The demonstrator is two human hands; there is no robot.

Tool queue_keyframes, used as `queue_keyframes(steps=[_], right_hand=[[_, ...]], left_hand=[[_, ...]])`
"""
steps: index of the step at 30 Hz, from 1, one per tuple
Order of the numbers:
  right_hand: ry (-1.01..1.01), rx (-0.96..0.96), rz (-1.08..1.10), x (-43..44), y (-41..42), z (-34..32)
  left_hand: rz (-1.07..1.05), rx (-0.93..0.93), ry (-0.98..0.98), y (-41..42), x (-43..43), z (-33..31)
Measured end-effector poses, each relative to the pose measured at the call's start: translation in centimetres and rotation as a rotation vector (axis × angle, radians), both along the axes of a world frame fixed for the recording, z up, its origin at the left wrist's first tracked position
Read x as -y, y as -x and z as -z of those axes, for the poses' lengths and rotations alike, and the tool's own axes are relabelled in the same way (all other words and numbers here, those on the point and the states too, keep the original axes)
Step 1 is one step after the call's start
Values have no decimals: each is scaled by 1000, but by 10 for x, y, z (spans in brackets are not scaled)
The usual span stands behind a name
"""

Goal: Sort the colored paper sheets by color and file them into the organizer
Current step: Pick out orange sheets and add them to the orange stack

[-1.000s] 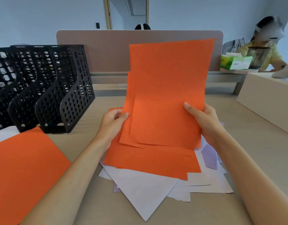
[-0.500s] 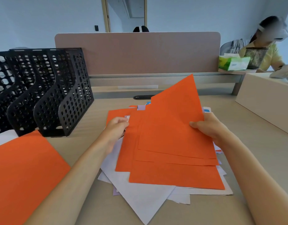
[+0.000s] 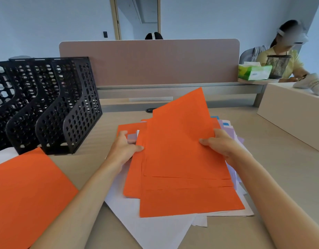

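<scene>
Several orange sheets (image 3: 180, 151) lie fanned in a loose bunch over a mixed paper pile (image 3: 155, 229) of white, lilac and blue sheets at the desk's middle. My right hand (image 3: 221, 144) grips the bunch's right edge, thumb on top. At the bunch's left edge my left hand (image 3: 125, 146) pinches the sheets. A separate orange stack (image 3: 24, 193) rests at the near left. The black perforated organizer (image 3: 47, 105), with several upright slots, stands at the far left.
A pink-brown divider panel (image 3: 149, 62) closes the desk's far side. A beige box (image 3: 291, 112) sits at the right. Beyond it are a green tissue box (image 3: 254, 72), a mesh pen cup (image 3: 278, 66) and a seated person (image 3: 284, 51).
The orange bunch, held upright a second ago, has been lowered and tilted flat onto the pile. Both hands have come down with it and kept their hold.
</scene>
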State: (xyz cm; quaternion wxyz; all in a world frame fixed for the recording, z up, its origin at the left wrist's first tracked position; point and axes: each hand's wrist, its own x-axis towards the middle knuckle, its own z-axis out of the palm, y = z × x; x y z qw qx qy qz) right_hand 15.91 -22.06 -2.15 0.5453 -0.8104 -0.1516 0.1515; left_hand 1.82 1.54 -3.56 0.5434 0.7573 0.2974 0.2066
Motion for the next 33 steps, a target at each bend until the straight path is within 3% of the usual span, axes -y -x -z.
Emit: queue_keyframes(steps=[2,5,7,10,11,13,15,17,19,24,27,33], right_hand=[[4,11,-6,-2,2,1],[-10,35,-10,-3,5,0],[-33,48,0,-3,5,-1],[-56,85,27,-3,6,0],[-60,95,24,-3,5,1],[-64,88,13,-5,5,3],[-78,61,7,-6,4,6],[-106,29,9,-6,3,8],[-148,10,-7,-6,2,10],[-326,1,3,-8,8,9],[-505,-123,-54,-7,12,-11],[-760,277,48,-10,31,-88]], left_hand=[[-15,9,81,3,-4,1],[-8,-33,2,4,-9,1],[7,-61,-144,6,-12,0],[-79,-205,-566,10,-20,-1],[-101,-202,-601,11,-22,-1],[-67,-111,-492,11,-23,-5],[-3,32,-205,8,-20,-6],[91,58,36,10,-11,-8],[191,50,139,8,-4,-5],[262,306,68,9,19,-16],[327,432,54,17,25,-45],[225,758,-139,23,41,-119]])
